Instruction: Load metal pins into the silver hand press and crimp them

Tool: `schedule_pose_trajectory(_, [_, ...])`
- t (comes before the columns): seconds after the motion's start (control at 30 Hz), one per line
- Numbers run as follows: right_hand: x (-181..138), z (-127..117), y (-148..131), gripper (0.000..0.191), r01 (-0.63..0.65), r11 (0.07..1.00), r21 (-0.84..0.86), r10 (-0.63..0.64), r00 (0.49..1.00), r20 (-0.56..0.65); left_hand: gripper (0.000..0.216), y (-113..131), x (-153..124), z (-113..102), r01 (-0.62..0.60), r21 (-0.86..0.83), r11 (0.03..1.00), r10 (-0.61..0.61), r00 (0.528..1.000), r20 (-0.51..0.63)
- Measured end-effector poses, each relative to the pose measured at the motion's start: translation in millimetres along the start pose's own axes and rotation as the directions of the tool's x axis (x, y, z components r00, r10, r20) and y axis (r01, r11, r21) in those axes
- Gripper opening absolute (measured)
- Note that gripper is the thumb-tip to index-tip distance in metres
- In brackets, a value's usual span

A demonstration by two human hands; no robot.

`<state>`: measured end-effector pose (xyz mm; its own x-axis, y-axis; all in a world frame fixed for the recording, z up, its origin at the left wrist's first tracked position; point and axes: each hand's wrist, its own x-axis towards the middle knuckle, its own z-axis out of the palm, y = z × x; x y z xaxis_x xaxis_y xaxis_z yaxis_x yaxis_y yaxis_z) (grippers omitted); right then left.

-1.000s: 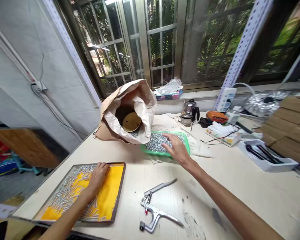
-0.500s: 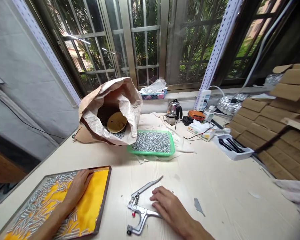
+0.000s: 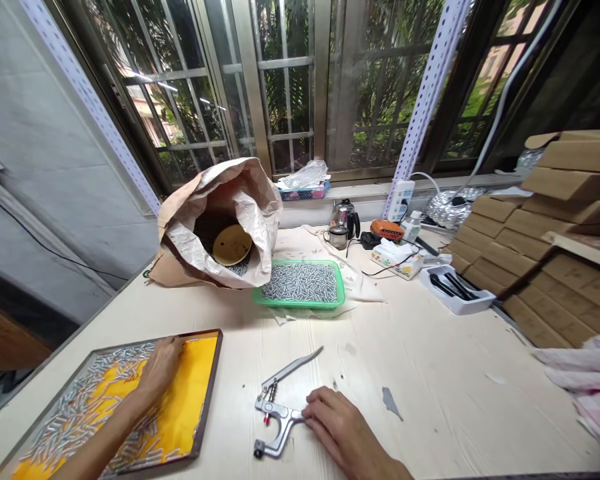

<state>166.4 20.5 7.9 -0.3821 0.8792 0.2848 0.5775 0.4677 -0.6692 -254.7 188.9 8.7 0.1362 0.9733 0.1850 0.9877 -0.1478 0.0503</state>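
My left hand (image 3: 161, 365) is in a shallow dark-rimmed tray (image 3: 211, 393) with a yellow bottom, its fingers curled down together near the far edge. Whatever its fingertips hold is hidden. Many small silvery metal pins (image 3: 75, 413) lie strewn over the tray's left and near side. My right hand (image 3: 341, 423) rests on the table with its fingers closed over the lower handle of silvery snap fastener pliers (image 3: 285, 417). The pliers lie flat, their upper handle raised apart and a spring showing between, with a red tip above the black-ended lower jaw.
A green plastic box (image 3: 341, 293) full of similar metal pins stands beyond the pliers. Beside it a large paper sack (image 3: 180, 260) lies open with a round yellowish bowl (image 3: 231, 245) inside. At right are a white tray (image 3: 467, 307) with black tools and stacked cardboard boxes (image 3: 555, 280).
My right hand's fingers have drawn in over the pliers' lower handle. My left hand stays at the tray's far edge, its fingers bent a little further down. The view has shifted slightly.
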Motion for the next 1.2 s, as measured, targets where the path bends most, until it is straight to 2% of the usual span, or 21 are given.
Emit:
schedule_pose_trajectory(0.1, [-6, 5, 2, 0.019, 0.021, 0.993, -0.117, -0.027, 0.999, -0.043, 0.028, 21, -4, -20, 0.045, 0.002, 0.999, -0.045, 0.999, 0.009])
schedule_pose_trajectory(0.2, [-10, 8, 2, 0.019, 0.029, 0.980, -0.196, -0.038, 0.998, -0.041, 0.027, 63, -23, -47, 0.144, -0.239, 0.960, -0.123, 0.987, 0.099])
schedule_pose_trajectory(0.27, [-13, 9, 2, 0.020, 0.038, 0.971, -0.237, -0.047, 0.998, -0.031, 0.029, 101, -44, -63, 0.245, -0.445, 0.861, -0.142, 0.957, 0.253])
schedule_pose_trajectory(0.33, [-14, 11, 3, 0.021, 0.048, 0.958, -0.282, -0.058, 0.998, -0.026, 0.035, 139, -67, -72, 0.391, -0.583, 0.712, -0.143, 0.894, 0.424])
schedule_pose_trajectory(0.4, [-15, 15, 7, 0.022, 0.045, 0.945, -0.325, -0.056, 0.998, -0.025, 0.035, 170, -85, -71, 0.518, -0.638, 0.570, -0.127, 0.822, 0.555])
schedule_pose_trajectory(0.47, [-14, 18, 10, 0.024, 0.043, 0.927, -0.372, -0.052, 0.999, -0.014, 0.029, 190, -98, -64, 0.599, -0.654, 0.462, -0.128, 0.775, 0.619])
schedule_pose_trajectory(0.53, [-14, 20, 11, 0.024, 0.042, 0.914, -0.403, -0.045, 0.999, 0.002, 0.025, 197, -107, -56, 0.653, -0.640, 0.406, -0.138, 0.736, 0.663])
schedule_pose_trajectory(0.63, [-14, 19, 10, 0.025, 0.043, 0.908, -0.417, -0.036, 0.999, 0.024, 0.022, 197, -113, -48, 0.696, -0.602, 0.392, -0.144, 0.692, 0.707])
schedule_pose_trajectory(0.73, [-14, 18, 9, 0.025, 0.038, 0.900, -0.433, -0.030, 0.999, 0.026, 0.024, 197, -109, -45, 0.703, -0.575, 0.418, -0.126, 0.672, 0.730])
schedule_pose_trajectory(0.9, [-14, 18, 7, 0.024, 0.029, 0.899, -0.438, -0.024, 1.000, 0.016, 0.029, 206, -96, -46, 0.717, -0.506, 0.480, -0.054, 0.600, 0.798])
schedule_pose_trajectory(1.2, [-13, 18, 5, 0.023, 0.022, 0.882, -0.471, -0.017, 1.000, 0.015, 0.026, 212, -89, -49, 0.754, -0.396, 0.525, -0.131, 0.531, 0.837])
